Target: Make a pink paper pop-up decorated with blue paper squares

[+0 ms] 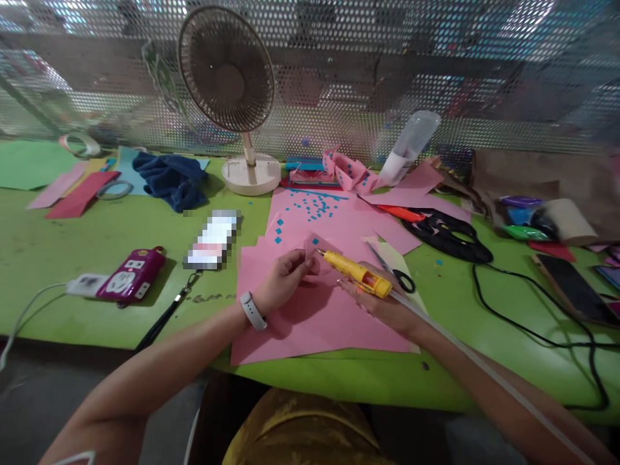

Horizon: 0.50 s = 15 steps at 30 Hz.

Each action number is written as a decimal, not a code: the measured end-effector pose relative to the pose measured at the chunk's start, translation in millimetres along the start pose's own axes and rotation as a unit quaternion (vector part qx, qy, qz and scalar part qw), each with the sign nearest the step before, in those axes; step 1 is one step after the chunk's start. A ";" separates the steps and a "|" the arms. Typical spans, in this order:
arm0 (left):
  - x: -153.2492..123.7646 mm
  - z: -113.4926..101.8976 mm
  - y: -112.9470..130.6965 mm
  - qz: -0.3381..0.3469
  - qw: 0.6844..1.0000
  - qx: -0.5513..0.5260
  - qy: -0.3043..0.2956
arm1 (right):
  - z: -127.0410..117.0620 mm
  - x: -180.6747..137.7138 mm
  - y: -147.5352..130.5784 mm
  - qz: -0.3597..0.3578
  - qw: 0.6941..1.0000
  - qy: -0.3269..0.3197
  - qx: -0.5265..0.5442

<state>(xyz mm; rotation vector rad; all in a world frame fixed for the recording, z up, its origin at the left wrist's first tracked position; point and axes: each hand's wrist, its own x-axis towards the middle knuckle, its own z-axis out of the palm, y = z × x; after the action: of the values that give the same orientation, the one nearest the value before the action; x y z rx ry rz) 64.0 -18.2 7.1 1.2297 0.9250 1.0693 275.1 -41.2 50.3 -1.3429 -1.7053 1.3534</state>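
Along a perforated metal screen (300, 84) runs a green counter (48, 248). At its six o'clock, the left hand (289, 270) pinches one pink paper piece (310, 243), and the right hand (375, 307) holds one yellow glue gun (356, 271), nozzle close by the paper. From them, one fan (230, 84) stands at eleven o'clock; two tape rolls (93, 147) lie at ten.
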 end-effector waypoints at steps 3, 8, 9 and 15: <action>0.0 -0.2 -1.3 0.000 1.000 0.004 0.003 | -0.8 0.0 0.3 -0.003 1.000 -0.012 0.004; -0.5 -0.1 -1.3 0.005 1.000 0.020 0.005 | -1.4 1.6 3.2 -0.012 1.000 0.002 0.013; -0.7 0.0 -0.7 0.005 1.000 0.019 0.005 | -1.3 1.8 3.6 -0.016 1.000 0.000 0.014; -0.5 0.8 2.5 -0.003 1.000 0.014 0.002 | -0.1 1.8 6.6 -0.011 1.000 0.014 0.003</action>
<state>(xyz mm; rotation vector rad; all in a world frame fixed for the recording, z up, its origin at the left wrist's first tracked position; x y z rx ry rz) 64.4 -18.9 9.7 1.2471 0.9496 1.0585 276.9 -39.7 43.9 -1.3301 -1.6910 1.3208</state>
